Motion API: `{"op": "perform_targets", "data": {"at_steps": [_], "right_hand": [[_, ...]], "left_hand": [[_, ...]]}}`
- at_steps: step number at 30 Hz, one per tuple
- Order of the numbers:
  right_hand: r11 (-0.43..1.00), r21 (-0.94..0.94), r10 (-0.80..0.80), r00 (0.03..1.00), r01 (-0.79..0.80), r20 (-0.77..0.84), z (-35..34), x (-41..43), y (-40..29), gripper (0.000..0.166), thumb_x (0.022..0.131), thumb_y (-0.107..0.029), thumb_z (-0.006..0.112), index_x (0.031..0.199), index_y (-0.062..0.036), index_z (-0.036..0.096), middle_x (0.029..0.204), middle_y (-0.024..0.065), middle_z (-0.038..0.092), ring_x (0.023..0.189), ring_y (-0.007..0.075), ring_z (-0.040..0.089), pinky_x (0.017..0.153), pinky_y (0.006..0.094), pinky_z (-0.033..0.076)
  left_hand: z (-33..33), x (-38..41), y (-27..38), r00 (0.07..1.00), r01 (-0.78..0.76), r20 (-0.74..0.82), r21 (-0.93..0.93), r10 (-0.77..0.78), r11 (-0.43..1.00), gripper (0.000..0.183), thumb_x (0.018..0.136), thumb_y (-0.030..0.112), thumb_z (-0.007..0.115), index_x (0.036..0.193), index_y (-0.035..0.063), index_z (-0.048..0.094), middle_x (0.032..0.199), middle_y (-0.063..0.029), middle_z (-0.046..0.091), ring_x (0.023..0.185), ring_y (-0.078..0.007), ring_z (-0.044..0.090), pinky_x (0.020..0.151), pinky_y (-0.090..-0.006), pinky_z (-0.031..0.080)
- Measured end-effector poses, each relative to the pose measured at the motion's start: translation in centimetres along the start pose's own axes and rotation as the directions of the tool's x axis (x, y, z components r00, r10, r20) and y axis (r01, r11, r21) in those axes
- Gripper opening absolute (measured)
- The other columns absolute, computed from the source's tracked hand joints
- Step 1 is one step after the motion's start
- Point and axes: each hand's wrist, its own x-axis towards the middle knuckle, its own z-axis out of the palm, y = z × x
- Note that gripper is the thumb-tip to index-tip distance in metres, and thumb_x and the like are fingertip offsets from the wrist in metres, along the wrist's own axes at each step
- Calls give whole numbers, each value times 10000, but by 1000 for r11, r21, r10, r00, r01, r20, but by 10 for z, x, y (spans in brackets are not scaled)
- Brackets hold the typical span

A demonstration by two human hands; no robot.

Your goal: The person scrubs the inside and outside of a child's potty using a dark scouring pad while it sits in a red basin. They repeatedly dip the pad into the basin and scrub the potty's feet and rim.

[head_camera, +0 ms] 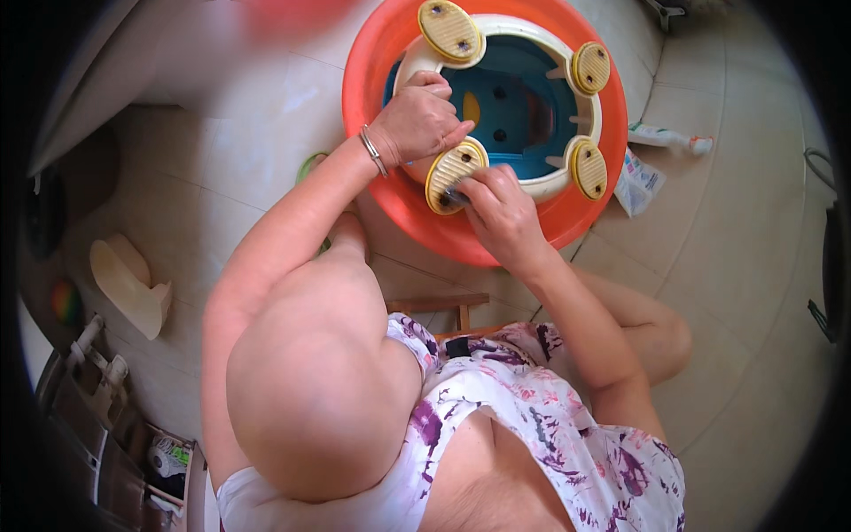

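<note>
An upturned plastic article with a white frame [525,26] and a blue body [525,73] sits inside a round orange-red plastic basin [362,106]. Several oval yellow ribbed feet with dark holes stand up from the frame. My left hand [419,116], with a metal bangle at the wrist, grips the frame's left side above the nearest foot [444,169]. Against the lower end of that foot, my right hand [502,206] pinches a small dark object [457,194]. Blur and my fingers hide what this object is.
On the tiled floor right of the basin lie a white tube [658,136] with an orange cap and a printed plastic packet [638,183]. A cream plastic piece [129,286] lies at the left. Part of a wooden stool [459,306] shows beneath me.
</note>
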Motion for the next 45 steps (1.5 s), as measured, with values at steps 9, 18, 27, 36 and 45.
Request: {"op": "perform_targets", "data": {"at_steps": [9,18,27,36,45], "right_hand": [[999,-28,-46,999,47,20,1,7,-4,249,723,-7,619,967,-12,570,939,133,558,860,306,551,758,373,489],[999,-34,-41,999,42,32,0,2,-2,202,744,-20,604,943,-15,570,902,120,556,831,297,546,731,367,482],[999,-19,-50,999,50,-2,0,3,-2,248,709,25,637,945,-17,574,925,114,569,828,295,545,718,369,491],[998,-57,-17,998,13,-67,-1,10,11,332,664,40,671,971,-37,570,934,109,566,813,297,542,693,359,499],[996,-69,-57,997,53,-52,-6,27,14,309,660,36,682,932,-32,552,907,113,551,799,296,532,665,352,488]], "left_hand": [[1,0,1,1000,-23,-12,-40,22,999,392,889,221,602,516,105,569,528,-16,531,637,-184,525,877,-325,427],[2,0,1,1000,-11,27,-30,12,999,435,900,291,593,501,119,598,522,-7,560,664,-160,544,894,-318,414],[0,2,0,999,-29,22,-26,29,999,432,895,291,600,504,108,586,525,-10,560,663,-175,545,889,-318,417],[3,2,-3,999,-36,-18,-64,35,997,391,881,246,626,525,95,568,536,-20,540,664,-190,532,877,-331,426],[3,3,-1,999,-50,-23,-23,50,998,366,878,230,615,533,113,578,527,-7,536,675,-183,539,875,-331,429]]}}
